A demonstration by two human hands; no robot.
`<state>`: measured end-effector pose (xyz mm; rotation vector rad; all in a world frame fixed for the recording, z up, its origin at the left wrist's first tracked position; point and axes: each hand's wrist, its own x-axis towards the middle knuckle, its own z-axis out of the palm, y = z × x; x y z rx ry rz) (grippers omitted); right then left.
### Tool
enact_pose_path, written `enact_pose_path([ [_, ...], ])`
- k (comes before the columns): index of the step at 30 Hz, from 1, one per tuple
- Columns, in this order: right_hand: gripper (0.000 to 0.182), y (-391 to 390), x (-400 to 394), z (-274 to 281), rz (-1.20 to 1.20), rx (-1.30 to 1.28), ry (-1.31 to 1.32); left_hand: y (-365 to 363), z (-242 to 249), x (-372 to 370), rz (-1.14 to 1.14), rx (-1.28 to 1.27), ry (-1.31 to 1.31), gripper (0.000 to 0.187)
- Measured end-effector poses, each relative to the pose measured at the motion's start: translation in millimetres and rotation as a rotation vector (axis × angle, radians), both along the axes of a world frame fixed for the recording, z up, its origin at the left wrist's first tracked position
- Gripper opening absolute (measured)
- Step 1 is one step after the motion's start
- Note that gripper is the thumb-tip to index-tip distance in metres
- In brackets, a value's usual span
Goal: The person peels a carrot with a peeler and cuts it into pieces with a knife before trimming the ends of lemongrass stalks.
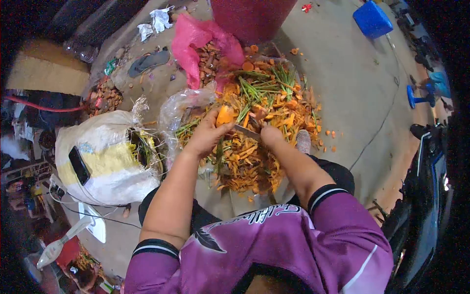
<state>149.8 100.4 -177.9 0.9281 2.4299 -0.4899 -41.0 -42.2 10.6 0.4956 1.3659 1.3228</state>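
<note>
My left hand [210,131] holds an orange carrot piece [225,115], fingers wrapped round its left side. A knife blade [247,132] reaches from beside the carrot toward my right hand [267,128]. The fingers of my right hand are bent and closed around the knife's far end; its handle is hidden. Beneath both hands lies a heap of orange peelings and cut pieces [245,164]. Green stalks [254,90] lie across the heap's upper part.
A white sack [107,161] with a phone [79,165] on it stands at left. Beyond the heap are a pink plastic bag [188,44] and a red tub [252,17]. A blue container [372,19] is at upper right; a cable [387,117] crosses the floor.
</note>
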Motion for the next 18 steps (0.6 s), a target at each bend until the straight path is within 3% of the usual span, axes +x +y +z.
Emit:
enact_pose_path([
  [4,0.03,6.4,-26.0,71.8,0.017,-0.139,-0.112,-0.6,0.6,-3.2,-0.022,0.0,-0.088,0.041],
  [7,0.034,22.0,-39.0,122.3,0.236,-0.211,-0.2,3.5,-1.8,0.6,-0.001,0.04,0.039,0.043],
  [10,0.043,31.8,-26.5,146.2,-0.105,-0.371,-0.007,4.5,15.6,7.1,-0.085,0.066,0.064,0.054],
  [13,0.061,27.3,-20.1,187.6,-0.423,-0.45,0.277,5.7,24.1,11.8,-0.17,-0.051,0.2,0.046],
  [16,0.082,8.9,-19.6,218.7,-0.355,-0.345,0.543,5.7,12.6,15.6,-0.211,-0.058,0.217,0.046],
  [18,0.092,6.7,-25.5,223.6,-0.221,-0.31,0.508,7.1,15.5,17.2,-0.246,-0.07,0.202,0.045],
])
